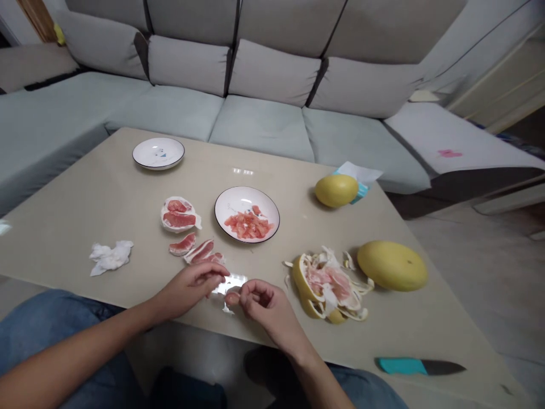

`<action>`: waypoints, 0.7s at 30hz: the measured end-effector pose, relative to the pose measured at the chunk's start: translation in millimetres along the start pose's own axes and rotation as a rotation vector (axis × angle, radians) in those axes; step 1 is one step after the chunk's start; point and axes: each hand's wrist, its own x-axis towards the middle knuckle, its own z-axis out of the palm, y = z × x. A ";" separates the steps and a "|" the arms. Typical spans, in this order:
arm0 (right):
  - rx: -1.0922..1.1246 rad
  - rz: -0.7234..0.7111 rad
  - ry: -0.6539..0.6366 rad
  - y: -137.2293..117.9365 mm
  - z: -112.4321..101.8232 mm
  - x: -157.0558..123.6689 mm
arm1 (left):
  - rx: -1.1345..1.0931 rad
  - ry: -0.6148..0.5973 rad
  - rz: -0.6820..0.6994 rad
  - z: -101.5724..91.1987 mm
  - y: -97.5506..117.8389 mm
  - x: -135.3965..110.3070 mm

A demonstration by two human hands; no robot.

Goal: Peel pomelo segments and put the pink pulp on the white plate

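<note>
My left hand [191, 287] and my right hand [261, 304] meet low over the front of the beige table [85, 199], fingers curled inward. Between the fingertips sits something small and pale that I cannot make out. Just beyond my left hand lie two peeled pomelo segments [199, 250] and a larger red pomelo chunk [179, 215] still in its white pith. A white plate [247, 215] with red pomelo pieces stands behind them. To the right of my right hand is a heap of yellow pomelo peel [327, 284].
An empty white plate [158, 153] is at the back left. A crumpled tissue [110, 257] lies at the left. Two whole yellow pomelos [392, 265] [336, 190] sit on the right side. A knife with a teal handle [419, 367] lies near the front right edge. A grey sofa [264, 85] stands behind.
</note>
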 end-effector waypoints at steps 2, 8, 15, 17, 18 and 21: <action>-0.046 -0.015 -0.015 2.6 0.7 0.8 | -0.114 -0.098 -0.083 3.9 2.1 -2.5; -0.063 -0.076 0.002 3.8 3.2 0.3 | -0.329 -0.193 -0.153 8.8 -8.2 -1.1; -0.030 -0.133 0.067 4.4 3.1 0.8 | -0.531 -0.155 -0.219 13.7 -8.0 -0.1; -0.055 -0.164 0.103 5.4 3.8 0.5 | -0.583 -0.125 -0.271 13.2 -5.0 -0.6; -0.085 -0.185 0.115 6.0 4.7 0.2 | -0.617 -0.111 -0.295 12.7 -3.9 -1.0; -0.214 -0.285 0.133 8.1 8.8 -1.1 | -0.705 -0.068 -0.319 11.6 -3.2 -2.2</action>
